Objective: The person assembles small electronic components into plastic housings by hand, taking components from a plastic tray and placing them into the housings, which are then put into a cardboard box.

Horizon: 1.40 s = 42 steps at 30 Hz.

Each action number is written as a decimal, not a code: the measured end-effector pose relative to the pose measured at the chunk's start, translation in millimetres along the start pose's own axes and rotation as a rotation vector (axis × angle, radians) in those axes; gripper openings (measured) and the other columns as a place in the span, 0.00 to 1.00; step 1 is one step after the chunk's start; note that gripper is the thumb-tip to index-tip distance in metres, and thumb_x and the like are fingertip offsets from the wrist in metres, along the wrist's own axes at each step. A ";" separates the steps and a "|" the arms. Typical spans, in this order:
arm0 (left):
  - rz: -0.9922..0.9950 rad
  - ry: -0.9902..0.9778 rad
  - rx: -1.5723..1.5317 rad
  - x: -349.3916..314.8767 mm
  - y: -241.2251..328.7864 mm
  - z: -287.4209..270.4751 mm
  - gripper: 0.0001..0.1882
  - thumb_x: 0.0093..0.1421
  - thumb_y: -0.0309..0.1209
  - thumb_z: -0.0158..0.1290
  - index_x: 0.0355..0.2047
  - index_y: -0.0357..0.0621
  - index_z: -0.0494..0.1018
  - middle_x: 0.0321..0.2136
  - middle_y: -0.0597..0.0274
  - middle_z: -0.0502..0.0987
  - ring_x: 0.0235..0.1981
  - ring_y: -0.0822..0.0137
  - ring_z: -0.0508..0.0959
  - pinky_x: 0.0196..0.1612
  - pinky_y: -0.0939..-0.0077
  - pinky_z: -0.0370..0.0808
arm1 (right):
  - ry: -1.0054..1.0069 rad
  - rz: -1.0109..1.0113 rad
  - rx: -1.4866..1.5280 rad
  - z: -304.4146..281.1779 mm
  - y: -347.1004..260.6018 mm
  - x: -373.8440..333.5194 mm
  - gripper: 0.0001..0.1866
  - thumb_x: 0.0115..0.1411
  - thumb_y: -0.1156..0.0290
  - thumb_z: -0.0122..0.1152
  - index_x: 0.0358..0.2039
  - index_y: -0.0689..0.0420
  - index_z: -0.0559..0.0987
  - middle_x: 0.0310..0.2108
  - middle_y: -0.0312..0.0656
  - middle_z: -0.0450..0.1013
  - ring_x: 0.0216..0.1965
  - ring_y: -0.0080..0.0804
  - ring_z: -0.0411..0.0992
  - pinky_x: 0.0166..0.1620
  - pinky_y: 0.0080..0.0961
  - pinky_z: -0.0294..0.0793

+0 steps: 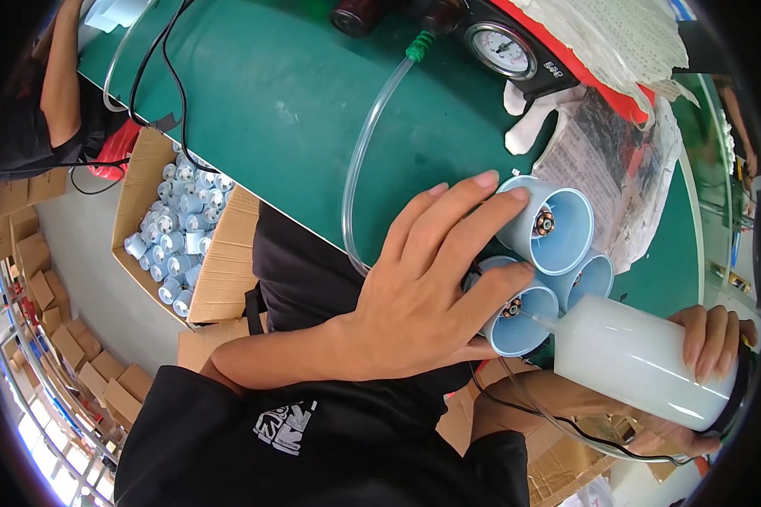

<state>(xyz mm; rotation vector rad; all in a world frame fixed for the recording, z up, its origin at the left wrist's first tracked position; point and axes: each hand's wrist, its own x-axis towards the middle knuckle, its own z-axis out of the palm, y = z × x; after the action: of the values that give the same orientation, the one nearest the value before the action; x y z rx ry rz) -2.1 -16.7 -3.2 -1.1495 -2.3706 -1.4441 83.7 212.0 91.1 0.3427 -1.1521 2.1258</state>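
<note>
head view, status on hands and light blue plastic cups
Left hand gripping nearest cup. Right hand holding white cylindrical bottle, nozzle at cup's mouth. Left fingers partly covering cups.

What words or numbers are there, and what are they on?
Black gauge panel: small white printing, not copied here.
Round gauge dial: markings too small to read.
Black shirt: white printed design, not copied here.
Printed paper: print too small to read.

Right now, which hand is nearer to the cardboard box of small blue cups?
Left. The left hand touches two larger light-blue cups, to the right of the cardboard box in view; the right hand is farther right, gripping the white bottle.
</note>
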 end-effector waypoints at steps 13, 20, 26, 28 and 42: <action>0.016 0.008 -0.003 -1.9 -2.9 1.9 0.23 0.46 0.45 0.64 0.39 0.49 0.72 0.59 0.48 0.65 0.61 0.46 0.64 0.58 0.50 0.65 | 0.079 -0.112 -0.077 -2.1 -9.9 -2.8 0.48 0.30 0.48 0.71 0.46 0.63 0.60 0.32 0.38 0.59 0.28 0.25 0.62 0.34 0.17 0.63; 0.021 0.003 -0.003 -2.3 -3.0 2.8 0.24 0.45 0.45 0.65 0.39 0.49 0.72 0.59 0.47 0.65 0.61 0.45 0.64 0.58 0.50 0.65 | -0.012 -0.092 -0.027 -3.1 -6.6 -0.4 0.49 0.29 0.47 0.72 0.46 0.63 0.60 0.32 0.38 0.59 0.28 0.24 0.62 0.33 0.17 0.63; 0.024 0.015 0.002 -1.1 -2.9 2.9 0.25 0.44 0.46 0.65 0.38 0.48 0.73 0.59 0.47 0.65 0.60 0.45 0.65 0.57 0.50 0.65 | 0.030 -0.103 -0.052 -5.6 -9.6 -1.4 0.49 0.30 0.47 0.73 0.47 0.62 0.60 0.32 0.37 0.60 0.27 0.24 0.62 0.33 0.17 0.63; 0.029 0.026 0.010 -0.8 -3.3 3.6 0.25 0.44 0.46 0.65 0.38 0.48 0.73 0.59 0.47 0.66 0.60 0.45 0.65 0.57 0.50 0.65 | 0.056 -0.115 -0.067 -5.1 -10.1 -3.3 0.49 0.30 0.47 0.73 0.47 0.62 0.60 0.32 0.37 0.60 0.27 0.25 0.62 0.33 0.18 0.63; -0.069 -0.101 -0.095 5.2 6.4 -14.0 0.27 0.39 0.41 0.71 0.42 0.63 0.75 0.63 0.48 0.58 0.64 0.37 0.55 0.59 0.46 0.60 | 0.278 -0.223 0.137 -26.0 -30.3 -10.1 0.43 0.40 0.53 0.71 0.50 0.64 0.59 0.35 0.38 0.60 0.33 0.29 0.61 0.39 0.25 0.63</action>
<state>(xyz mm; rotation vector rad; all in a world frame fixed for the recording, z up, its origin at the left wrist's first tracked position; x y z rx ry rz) -5.1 -23.6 11.2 -1.2012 -2.4558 -1.5721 113.9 240.0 90.1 0.2176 -0.7748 1.9847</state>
